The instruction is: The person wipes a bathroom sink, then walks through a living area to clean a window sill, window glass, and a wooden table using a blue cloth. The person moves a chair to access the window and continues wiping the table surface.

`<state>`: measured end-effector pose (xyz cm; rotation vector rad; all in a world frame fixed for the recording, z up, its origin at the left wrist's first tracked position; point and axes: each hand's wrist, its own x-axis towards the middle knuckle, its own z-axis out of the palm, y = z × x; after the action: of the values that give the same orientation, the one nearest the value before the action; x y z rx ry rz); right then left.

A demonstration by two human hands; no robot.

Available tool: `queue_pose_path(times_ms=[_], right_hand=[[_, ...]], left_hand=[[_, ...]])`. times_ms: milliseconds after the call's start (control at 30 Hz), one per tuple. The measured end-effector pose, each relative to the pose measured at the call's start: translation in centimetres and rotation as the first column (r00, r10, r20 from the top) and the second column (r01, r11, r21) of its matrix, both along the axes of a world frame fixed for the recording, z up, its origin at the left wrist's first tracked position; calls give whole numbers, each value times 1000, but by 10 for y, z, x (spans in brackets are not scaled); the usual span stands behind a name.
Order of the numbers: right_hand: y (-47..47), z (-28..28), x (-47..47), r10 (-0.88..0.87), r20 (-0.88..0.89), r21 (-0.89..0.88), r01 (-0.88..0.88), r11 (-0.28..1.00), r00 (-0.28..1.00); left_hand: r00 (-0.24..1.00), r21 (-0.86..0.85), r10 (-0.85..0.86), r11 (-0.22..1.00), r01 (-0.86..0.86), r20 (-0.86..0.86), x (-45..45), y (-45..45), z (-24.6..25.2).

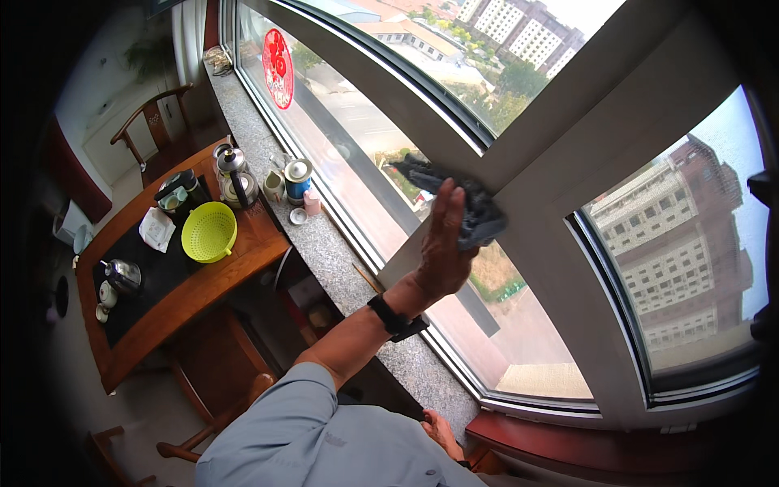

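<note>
My left hand point(447, 249) presses a dark grey cloth point(481, 210) against the white window frame point(535, 164), where the upright and the crossbar meet. Part of the cloth overlaps the lower glass pane point(365, 146). The arm is stretched out, with a black watch point(389, 313) on the wrist. Low in the view, my right hand point(444, 432) is close to my body, by the near end of the granite windowsill point(420, 371). Its fingers are partly hidden, and I cannot tell whether it holds anything.
A blue-and-white lidded canister point(298, 179), a small pitcher point(274, 184) and a pink container point(312, 203) stand on the sill. The wooden table point(255, 249) bears a yellow-green colander point(209, 232), a glass teapot point(237, 185) and a metal kettle point(123, 276). Wooden chairs point(207, 359) stand around it.
</note>
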<state>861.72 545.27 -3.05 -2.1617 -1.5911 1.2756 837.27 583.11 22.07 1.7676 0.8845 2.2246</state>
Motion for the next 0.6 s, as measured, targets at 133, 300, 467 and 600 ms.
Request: queue_pose_path(times_ms=[133,300,467,600], right_hand=[[9,-5,8,-41,7,69,40,997,999],[-20,-24,33,-39,70,36,37,999,997],[-63,-57,58,-62,18,-113,64,992,998],[-78,-69,65,-12,68,-73,17,997,998]], left_hand=[[997,68,72,995,-72,7,-2,20,23],[983,-109,167,981,-158,78,-31,52,37],[957,46,274,959,-279,99,-85,115,67],[896,-9,432,901,-433,99,-139,175,86]])
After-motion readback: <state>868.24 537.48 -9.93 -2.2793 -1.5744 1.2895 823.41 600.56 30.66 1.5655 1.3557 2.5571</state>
